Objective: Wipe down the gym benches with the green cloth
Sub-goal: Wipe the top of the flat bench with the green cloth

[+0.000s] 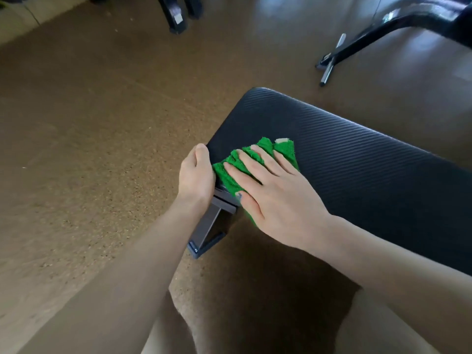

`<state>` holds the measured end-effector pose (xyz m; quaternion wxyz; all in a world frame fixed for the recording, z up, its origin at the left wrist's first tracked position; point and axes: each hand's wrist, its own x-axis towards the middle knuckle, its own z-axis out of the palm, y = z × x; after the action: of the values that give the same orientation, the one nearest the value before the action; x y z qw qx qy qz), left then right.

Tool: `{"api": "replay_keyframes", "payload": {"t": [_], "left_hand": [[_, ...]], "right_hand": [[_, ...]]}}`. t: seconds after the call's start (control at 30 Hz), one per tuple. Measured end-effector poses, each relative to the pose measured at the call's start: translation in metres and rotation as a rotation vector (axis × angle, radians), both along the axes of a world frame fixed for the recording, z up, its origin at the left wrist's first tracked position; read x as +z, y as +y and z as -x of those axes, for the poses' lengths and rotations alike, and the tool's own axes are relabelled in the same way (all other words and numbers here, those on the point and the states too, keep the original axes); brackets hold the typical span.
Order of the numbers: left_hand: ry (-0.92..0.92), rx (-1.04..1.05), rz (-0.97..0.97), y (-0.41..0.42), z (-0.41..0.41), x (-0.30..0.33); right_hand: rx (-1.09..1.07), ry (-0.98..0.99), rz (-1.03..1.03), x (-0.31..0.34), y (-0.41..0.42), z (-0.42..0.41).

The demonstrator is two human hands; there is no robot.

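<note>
Presently the green cloth [255, 163] lay bunched on the near left corner of the black ribbed bench pad [357, 169], part of it draped over the pad's edge. The right hand [270, 195] rested flat on the cloth, fingers straight and spread, pressing it to the pad rather than gripping it. The left hand [195, 175] was curled round the end edge of the pad just beside the cloth, apparently steadying the bench; the two hands sat close together but did not appear to touch. Below the corner stood the grey metal bench leg [209, 226], on a brown speckled floor [89, 149]. A second piece of black gym equipment [383, 24] stood well apart at upper right, and dark frame feet [176, 16] at top centre. Judged from this, the wiping step was under way at the end of this bench, with most of the pad's length not yet covered. The next move would call for sliding the flat right hand and cloth along the pad toward the far right, keeping pressure even and the cloth from slipping off the edge.
</note>
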<state>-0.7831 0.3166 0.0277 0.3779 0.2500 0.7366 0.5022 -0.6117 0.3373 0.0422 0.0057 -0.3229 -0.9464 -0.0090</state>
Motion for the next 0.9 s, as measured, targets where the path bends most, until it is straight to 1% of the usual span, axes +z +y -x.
{"api": "replay_keyframes", "payload": {"t": [0.13,0.2,0.23,0.27,0.33,0.37,0.4,0.43,0.47,0.5,0.53,0.6,0.67,0.8,0.9], "left_hand": [[-0.041,-0.136,0.077,-0.003,0.016,0.001],[-0.079,-0.179,0.135,-0.008,0.020,0.009],[-0.060,-0.213,0.146,-0.011,0.020,0.013],[0.039,-0.270,0.127,-0.016,0.020,0.018],[0.441,-0.402,-0.021,-0.025,0.020,0.032],[0.653,-0.459,-0.123,-0.028,0.019,0.037],[0.828,-0.522,-0.195,-0.029,0.016,0.041],[0.966,-0.608,-0.217,-0.027,0.011,0.041],[1.058,-0.706,-0.187,-0.026,0.004,0.042],[1.098,-0.798,-0.124,-0.024,-0.005,0.040],[1.099,-0.863,-0.048,-0.023,-0.015,0.037],[1.087,-0.913,0.072,-0.019,-0.028,0.029],[1.122,-0.914,0.101,-0.014,-0.032,0.024],[1.187,-0.970,0.114,-0.003,-0.031,0.024],[1.215,-1.037,0.085,0.025,-0.030,0.025]], "right_hand": [[-0.083,0.049,0.017,-0.004,0.012,0.034],[-0.103,0.069,0.067,-0.003,0.012,0.042],[-0.114,0.106,0.116,0.000,0.011,0.042],[-0.138,0.176,0.178,0.006,0.010,0.041],[-0.270,0.372,0.266,0.021,0.005,0.031],[-0.373,0.479,0.239,0.028,0.003,0.024],[-0.486,0.565,0.180,0.034,0.001,0.014],[-0.601,0.615,0.139,0.038,-0.001,0.003],[-0.710,0.611,0.141,0.039,-0.004,-0.010],[-0.810,0.559,0.181,0.038,-0.006,-0.024],[-0.889,0.465,0.242,0.033,-0.010,-0.037],[-0.949,0.250,0.317,0.021,-0.019,-0.055],[-0.926,0.152,0.273,0.008,-0.024,-0.061],[-0.931,0.183,0.164,0.000,-0.025,-0.058],[-0.920,0.196,0.134,-0.004,-0.026,-0.061]]}}
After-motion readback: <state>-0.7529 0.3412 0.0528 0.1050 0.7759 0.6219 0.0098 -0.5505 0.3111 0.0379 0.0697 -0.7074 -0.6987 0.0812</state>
